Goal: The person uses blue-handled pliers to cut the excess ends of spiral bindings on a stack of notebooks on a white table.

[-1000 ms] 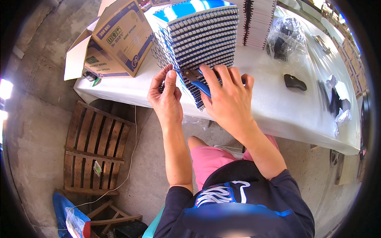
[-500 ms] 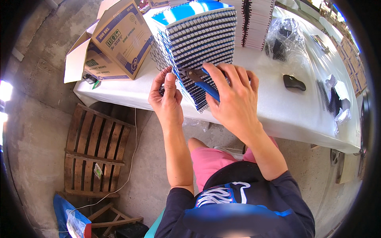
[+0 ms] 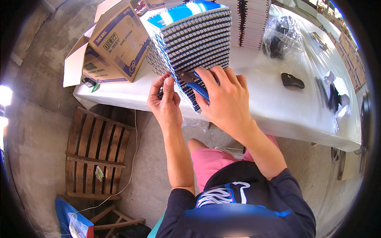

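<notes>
A stack of spiral-bound notebooks (image 3: 198, 41) with a blue top cover stands at the table's near edge, its black wire bindings facing me. My right hand (image 3: 224, 93) is closed round blue-handled cutting pliers (image 3: 197, 89). The dark jaws rest against the lower left edge of the stack, at the ends of the bindings. Beside them my left hand (image 3: 166, 99) is closed, thumb against forefinger. A dark curled bit of wire (image 3: 160, 93) shows between its fingers. Loose wire coils (image 3: 155, 57) stick out from the stack's left side.
An open cardboard box (image 3: 115, 45) stands on the white-covered table (image 3: 262, 95), left of the stack. More bound books (image 3: 254, 23) stand behind. To the right lie a clear plastic bag (image 3: 283, 37), a black object (image 3: 292, 81) and wire coils with crumpled paper (image 3: 335, 97). A wooden slatted piece (image 3: 97, 154) is at lower left.
Both hands and the pliers have shifted slightly left, and the jaws are now closer to my left fingertips. The stack appears a little further left in view.
</notes>
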Demonstrator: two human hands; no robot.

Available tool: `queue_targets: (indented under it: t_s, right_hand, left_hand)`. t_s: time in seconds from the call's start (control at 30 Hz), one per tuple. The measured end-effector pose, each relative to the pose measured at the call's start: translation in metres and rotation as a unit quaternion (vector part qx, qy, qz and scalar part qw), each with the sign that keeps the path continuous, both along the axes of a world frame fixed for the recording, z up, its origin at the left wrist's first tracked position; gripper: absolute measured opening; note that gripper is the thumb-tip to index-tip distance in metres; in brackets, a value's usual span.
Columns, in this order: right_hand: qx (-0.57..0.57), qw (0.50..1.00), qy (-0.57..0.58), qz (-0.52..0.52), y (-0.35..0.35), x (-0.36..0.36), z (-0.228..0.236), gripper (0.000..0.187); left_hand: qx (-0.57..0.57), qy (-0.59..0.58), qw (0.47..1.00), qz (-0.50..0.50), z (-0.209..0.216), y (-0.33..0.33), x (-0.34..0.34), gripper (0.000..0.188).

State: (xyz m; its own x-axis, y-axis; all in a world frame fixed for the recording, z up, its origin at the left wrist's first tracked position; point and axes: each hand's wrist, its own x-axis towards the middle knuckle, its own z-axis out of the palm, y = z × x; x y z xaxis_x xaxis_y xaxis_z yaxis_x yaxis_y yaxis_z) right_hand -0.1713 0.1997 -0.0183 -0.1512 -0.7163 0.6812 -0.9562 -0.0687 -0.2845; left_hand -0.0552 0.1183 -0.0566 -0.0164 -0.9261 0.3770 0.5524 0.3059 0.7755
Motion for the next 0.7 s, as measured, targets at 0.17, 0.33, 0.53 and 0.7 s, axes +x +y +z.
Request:
queue_targets:
  t_s: [0.17,0.33,0.53,0.7]
  right_hand:
    - [0.004,0.992,-0.101,0.072,-0.007,-0.006,-0.005,0.035]
    - [0.018,0.992,-0.103,0.076,-0.013,-0.008,-0.008,0.032]
    - [0.045,0.989,-0.106,0.096,-0.01,-0.011,-0.006,0.033]
    - [-0.019,0.982,-0.106,0.153,0.024,-0.063,-0.017,0.043]
  left_hand:
    - [-0.008,-0.007,1.0,0.008,-0.002,-0.001,0.002,0.023]
    - [-0.011,-0.02,0.999,0.041,0.0,0.001,0.001,0.022]
    - [-0.074,-0.089,0.952,0.283,0.026,0.023,0.007,0.017]
    - [0.151,0.24,0.932,-0.228,0.029,0.069,-0.002,0.024]
